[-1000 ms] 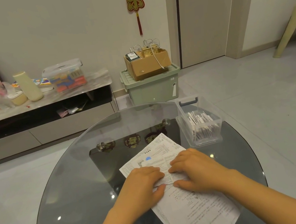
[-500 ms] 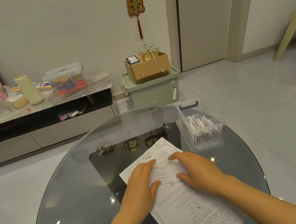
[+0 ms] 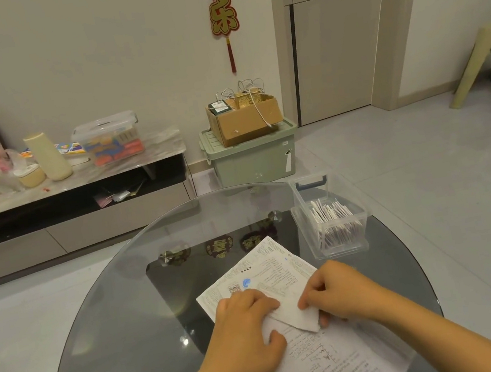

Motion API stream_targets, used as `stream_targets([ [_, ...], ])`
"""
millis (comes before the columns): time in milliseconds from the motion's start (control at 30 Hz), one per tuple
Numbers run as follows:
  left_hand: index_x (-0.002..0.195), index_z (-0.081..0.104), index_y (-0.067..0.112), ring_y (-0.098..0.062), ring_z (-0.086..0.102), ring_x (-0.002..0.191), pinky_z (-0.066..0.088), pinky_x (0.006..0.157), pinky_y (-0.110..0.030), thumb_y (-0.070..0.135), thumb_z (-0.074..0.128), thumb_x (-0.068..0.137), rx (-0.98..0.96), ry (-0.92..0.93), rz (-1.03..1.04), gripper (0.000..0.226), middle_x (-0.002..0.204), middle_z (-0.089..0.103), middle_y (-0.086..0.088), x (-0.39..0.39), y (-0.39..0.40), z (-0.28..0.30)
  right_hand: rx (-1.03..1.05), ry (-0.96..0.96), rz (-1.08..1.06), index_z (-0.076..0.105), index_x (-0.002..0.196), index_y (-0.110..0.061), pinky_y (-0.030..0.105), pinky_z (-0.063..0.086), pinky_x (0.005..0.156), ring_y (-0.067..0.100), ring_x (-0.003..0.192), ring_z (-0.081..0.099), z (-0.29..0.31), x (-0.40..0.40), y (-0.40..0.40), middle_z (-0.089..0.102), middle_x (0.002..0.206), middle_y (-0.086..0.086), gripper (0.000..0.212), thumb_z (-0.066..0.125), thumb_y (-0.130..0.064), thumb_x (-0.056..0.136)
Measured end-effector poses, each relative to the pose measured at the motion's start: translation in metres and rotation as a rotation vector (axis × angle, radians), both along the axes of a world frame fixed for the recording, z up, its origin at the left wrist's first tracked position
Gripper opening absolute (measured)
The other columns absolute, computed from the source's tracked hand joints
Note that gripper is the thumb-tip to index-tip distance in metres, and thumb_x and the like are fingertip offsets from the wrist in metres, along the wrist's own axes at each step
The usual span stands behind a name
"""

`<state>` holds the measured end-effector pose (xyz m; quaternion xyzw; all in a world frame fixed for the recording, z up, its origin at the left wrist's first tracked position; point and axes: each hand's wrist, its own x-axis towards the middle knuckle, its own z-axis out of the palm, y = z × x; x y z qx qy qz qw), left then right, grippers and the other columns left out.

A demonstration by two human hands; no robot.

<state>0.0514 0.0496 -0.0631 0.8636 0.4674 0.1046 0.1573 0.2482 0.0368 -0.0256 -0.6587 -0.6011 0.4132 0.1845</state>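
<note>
A long printed paper sheet (image 3: pixel 264 273) lies diagonally on the round glass table (image 3: pixel 123 317). A white flap of the sheet (image 3: pixel 296 314) is folded up between my hands. My left hand (image 3: pixel 246 324) rests on the sheet, with fingers and thumb curled on the flap's left side. My right hand (image 3: pixel 338 291) pinches the flap's right edge with curled fingers. The sheet's near end runs out of view at the bottom.
A clear plastic box (image 3: pixel 330 223) of small folded papers stands on the table's right side. Beyond the table are a low TV cabinet (image 3: pixel 73 206) with clutter, a green storage bin (image 3: pixel 252 155) carrying a cardboard box, and a beige stool (image 3: pixel 488 63) at right.
Both hands went from lying flat on the sheet to curling on it. A white flap of paper is now folded up between them. The camera has tilted up slightly.
</note>
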Motion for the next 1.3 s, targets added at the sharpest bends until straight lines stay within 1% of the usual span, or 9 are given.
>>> stream_targets([
  [167,0.113,0.048,0.042,0.002,0.028,0.108,0.019,0.099,-0.022,0.082,0.039,0.065,-0.004,0.03,0.021,0.063,0.111,0.036,0.029,0.003,-0.001,0.001,0.043,0.206,-0.047,0.075,0.083,-0.008,0.008,0.042,0.054,0.006,0.041,0.047,0.012,-0.002,0.0,0.066,0.064,0.007,0.017,0.061,-0.017,0.085],
  [300,0.094,0.052,0.039,0.001,0.04,0.097,0.03,0.089,-0.018,0.065,0.038,0.087,0.038,-0.122,0.132,0.031,0.095,0.048,0.025,0.01,0.001,0.003,0.198,0.275,-0.065,0.072,0.097,-0.023,0.016,0.048,0.059,0.006,0.048,0.052,0.009,-0.011,0.003,0.071,0.088,-0.006,0.023,0.056,-0.011,0.088],
  [367,0.09,0.053,0.035,-0.003,0.048,0.089,0.037,0.077,-0.014,0.051,0.043,0.093,-0.012,-0.248,0.211,0.019,0.088,0.052,0.022,0.011,0.002,0.004,0.322,0.192,-0.06,0.065,0.104,-0.036,0.014,0.049,0.064,0.006,0.058,0.053,0.002,-0.013,0.005,0.064,0.099,-0.015,0.03,0.058,-0.012,0.087],
  [433,0.107,0.052,0.034,-0.001,0.051,0.09,0.041,0.072,-0.011,0.042,0.049,0.094,-0.047,-0.318,0.274,0.016,0.1,0.053,0.021,0.011,0.004,0.003,0.413,0.087,-0.042,0.056,0.111,-0.043,0.009,0.047,0.07,0.004,0.066,0.055,-0.005,-0.014,0.007,0.055,0.108,-0.021,0.04,0.06,-0.013,0.085],
  [567,0.137,0.029,0.034,0.001,0.042,0.108,0.038,0.077,-0.003,0.028,0.06,0.09,-0.126,-0.359,0.321,0.056,0.129,0.034,0.017,0.007,0.011,-0.006,0.418,-0.048,0.029,0.06,0.112,-0.038,0.007,0.043,0.076,0.005,0.075,0.06,-0.017,-0.022,0.013,0.049,0.108,-0.021,0.035,0.064,-0.017,0.084],
  [734,0.113,0.056,0.033,0.003,0.03,0.118,0.029,0.098,-0.009,0.026,0.062,0.089,-0.088,-0.304,0.231,0.026,0.122,0.035,0.019,-0.002,0.018,-0.009,0.387,-0.235,0.204,0.064,0.117,-0.029,0.016,0.038,0.09,0.002,0.103,0.047,-0.026,-0.032,0.011,0.055,0.117,-0.016,0.034,0.064,-0.039,0.084],
  [867,0.118,0.058,0.034,0.005,0.028,0.12,0.024,0.101,-0.01,0.028,0.06,0.091,-0.137,-0.25,0.143,0.028,0.124,0.033,0.024,-0.011,0.023,-0.008,0.404,-0.385,0.246,0.057,0.126,-0.028,0.022,0.037,0.097,0.006,0.117,0.04,-0.026,-0.036,0.007,0.051,0.127,-0.015,0.043,0.057,-0.045,0.087],
  [1100,0.11,0.064,0.036,0.004,0.033,0.12,0.031,0.104,-0.016,0.025,0.067,0.086,-0.165,-0.274,0.13,0.027,0.124,0.039,0.026,-0.017,0.026,-0.005,0.55,-0.513,0.236,0.064,0.111,-0.026,0.027,0.043,0.081,0.012,0.098,0.053,-0.022,-0.036,0.004,0.067,0.106,-0.007,0.031,0.039,-0.033,0.093],
  [1300,0.085,0.075,0.028,0.0,0.055,0.085,0.038,0.073,-0.004,0.017,0.069,0.084,0.012,-0.465,0.249,0.013,0.098,0.059,0.018,-0.002,0.025,0.017,0.666,-0.401,0.111,0.064,0.101,-0.023,0.023,0.039,0.07,0.01,0.086,0.05,-0.006,-0.026,0.003,0.064,0.096,-0.005,0.024,0.044,-0.031,0.092],
])
